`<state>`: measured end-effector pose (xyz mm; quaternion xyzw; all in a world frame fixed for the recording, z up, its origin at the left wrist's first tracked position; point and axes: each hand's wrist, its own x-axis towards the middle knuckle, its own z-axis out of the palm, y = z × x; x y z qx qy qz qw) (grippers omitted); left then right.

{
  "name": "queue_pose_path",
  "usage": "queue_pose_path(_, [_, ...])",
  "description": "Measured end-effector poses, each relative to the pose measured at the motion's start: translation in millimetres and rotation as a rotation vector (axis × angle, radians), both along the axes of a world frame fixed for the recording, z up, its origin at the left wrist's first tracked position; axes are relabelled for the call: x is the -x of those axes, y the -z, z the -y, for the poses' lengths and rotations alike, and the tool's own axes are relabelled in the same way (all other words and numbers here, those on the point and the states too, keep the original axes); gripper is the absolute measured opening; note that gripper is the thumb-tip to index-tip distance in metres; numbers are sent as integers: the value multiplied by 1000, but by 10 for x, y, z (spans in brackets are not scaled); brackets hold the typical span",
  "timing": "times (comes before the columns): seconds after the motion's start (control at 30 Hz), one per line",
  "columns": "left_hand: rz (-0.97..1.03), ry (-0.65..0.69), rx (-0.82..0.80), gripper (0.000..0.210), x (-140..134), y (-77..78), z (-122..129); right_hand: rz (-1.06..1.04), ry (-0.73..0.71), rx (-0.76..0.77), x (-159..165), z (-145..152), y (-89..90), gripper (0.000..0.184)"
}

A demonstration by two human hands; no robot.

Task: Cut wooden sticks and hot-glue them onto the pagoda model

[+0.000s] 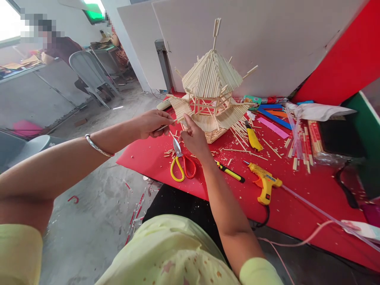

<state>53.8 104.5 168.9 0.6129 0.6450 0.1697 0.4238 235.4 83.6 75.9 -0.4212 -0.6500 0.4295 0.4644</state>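
Daylight from an overexposed window [10, 21] at upper left brightens my remote feed: the stick-built model [212, 75] fairly crisp, floor [314, 265] beneath the red table [314, 186] shaded, wide-angle edges stretched, pixelation partly masking a background person [67, 47].

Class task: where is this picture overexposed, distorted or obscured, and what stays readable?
Head view: the window at upper left is washed out to white; the left arm looks stretched towards the frame edge; blocky pixels hide a background person's head; the stick model reads fairly clearly.
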Motion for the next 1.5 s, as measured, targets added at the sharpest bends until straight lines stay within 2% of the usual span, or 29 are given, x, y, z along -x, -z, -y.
queue_pose_path(0.23, [175, -90, 72, 19, -77, -52, 51, -6, -49, 45, -9, 27, -42, 69])
queue_pose_path(0.43, [194, -207, 47, 16, -222, -135, 127, -1, -46, 56, -10, 35, -53, 68])
queue_pose_path(0.6, [218, -253, 12, 15, -240, -132, 123, 7, -50, 58, -11, 36, -56, 69])
queue_pose_path(0.7, [232, -250, 28, 15, -220, -112, 106, 8, -47, 54, -15, 45, -57, 67])
queue_pose_path(0.87, [263, -170, 54, 16, -184, -62, 75, 51, -33, 38, 2, 47, -62, 68])
queue_pose_path(1.0, [289, -177, 45, 16, -169, -50, 73, 126, 9, 5, -19, 74, -125, 71])
queue_pose_path(1.1, [294, -173, -2, 16, -121, -87, 109, 241, 63, -61, -118, 228, -196, 72])
queue_pose_path(1.17, [290, -160, -65, 14, -66, -123, 172, 357, 85, -100, -192, 422, -210, 65])
queue_pose_path(1.27, [348, -142, -166, 12, 30, -143, 354, 576, 85, -87, -236, 790, -123, 49])
queue_pose_path(1.37, [433, -108, -219, 17, 117, -44, 621, 804, 80, -83, -239, 1111, 80, 43])
queue_pose_path(1.43, [476, -64, -206, 20, 164, 114, 801, 938, 154, -86, -300, 1253, 234, 44])
queue_pose_path(1.5, [523, -24, -181, 23, 184, 343, 949, 1050, 276, -61, -439, 1352, 364, 45])
